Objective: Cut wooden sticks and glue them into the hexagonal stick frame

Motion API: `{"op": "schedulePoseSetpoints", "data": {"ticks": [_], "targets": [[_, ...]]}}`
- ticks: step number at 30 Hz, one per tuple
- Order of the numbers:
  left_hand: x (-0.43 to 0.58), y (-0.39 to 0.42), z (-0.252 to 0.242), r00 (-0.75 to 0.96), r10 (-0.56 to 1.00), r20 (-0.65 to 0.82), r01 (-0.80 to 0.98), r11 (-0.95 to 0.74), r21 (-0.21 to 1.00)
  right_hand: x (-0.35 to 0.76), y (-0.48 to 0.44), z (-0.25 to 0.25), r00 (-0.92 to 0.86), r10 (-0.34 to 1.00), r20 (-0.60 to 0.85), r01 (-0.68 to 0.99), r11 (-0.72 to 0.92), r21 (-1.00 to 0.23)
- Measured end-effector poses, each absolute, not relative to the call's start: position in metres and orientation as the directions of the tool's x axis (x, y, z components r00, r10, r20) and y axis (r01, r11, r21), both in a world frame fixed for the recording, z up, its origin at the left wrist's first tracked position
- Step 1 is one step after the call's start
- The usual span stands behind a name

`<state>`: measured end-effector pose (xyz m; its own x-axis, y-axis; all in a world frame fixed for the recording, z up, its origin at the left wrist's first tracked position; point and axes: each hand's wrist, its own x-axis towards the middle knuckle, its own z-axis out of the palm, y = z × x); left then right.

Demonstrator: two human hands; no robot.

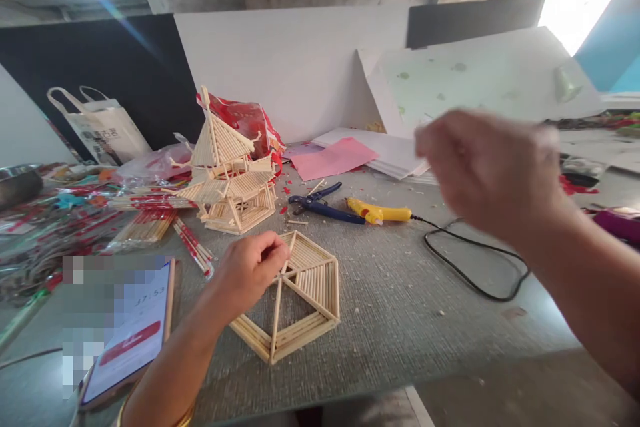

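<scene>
A six-sided frame of thin wooden sticks [305,333] lies on the table, with spokes meeting at its middle. Rows of sticks fill its far and right sections; the near sections are open towards the middle. My left hand [257,263] is closed on the frame's far left part, fingers curled by the centre and their tips partly hidden. Up in the air at the right, apart from the table, is my right hand [493,163]. Motion smears it, so its fingers and anything in them do not show clearly.
Behind the frame stands a tiered stick pagoda [233,173]. Blue-handled cutters [327,207] and a yellow glue gun [377,211] with a black cord [450,287] lie beyond it. A phone [133,333] is at left, near bundled sticks [145,227]. Pink paper [333,158] lies farther back.
</scene>
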<state>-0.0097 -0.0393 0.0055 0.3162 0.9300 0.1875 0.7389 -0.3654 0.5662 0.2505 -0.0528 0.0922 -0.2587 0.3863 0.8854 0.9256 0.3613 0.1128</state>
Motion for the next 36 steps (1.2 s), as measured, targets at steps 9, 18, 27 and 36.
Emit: {"op": "schedulePoseSetpoints", "data": {"ticks": [9, 18, 27, 36], "targets": [[-0.009, -0.037, 0.001, 0.018, 0.884, 0.467, 0.805, -0.290, 0.518, 0.227, 0.011, 0.045, -0.313, 0.517, 0.797, 0.870, 0.493, 0.022], [-0.011, -0.039, -0.001, -0.098, 0.720, 0.687, 0.820, -0.333, 0.465, 0.234, 0.022, -0.006, -0.450, 0.625, 0.638, 0.865, 0.482, 0.138], [-0.017, -0.036, -0.002, -0.204, 0.586, 0.784, 0.789, -0.376, 0.486, 0.240, 0.029, -0.008, -0.421, 0.611, 0.670, 0.867, 0.489, 0.098], [-0.019, -0.033, 0.005, -0.431, 0.682, 0.591, 0.299, -0.510, 0.807, 0.240, 0.028, -0.005, -0.425, 0.590, 0.687, 0.850, 0.521, 0.078]]}}
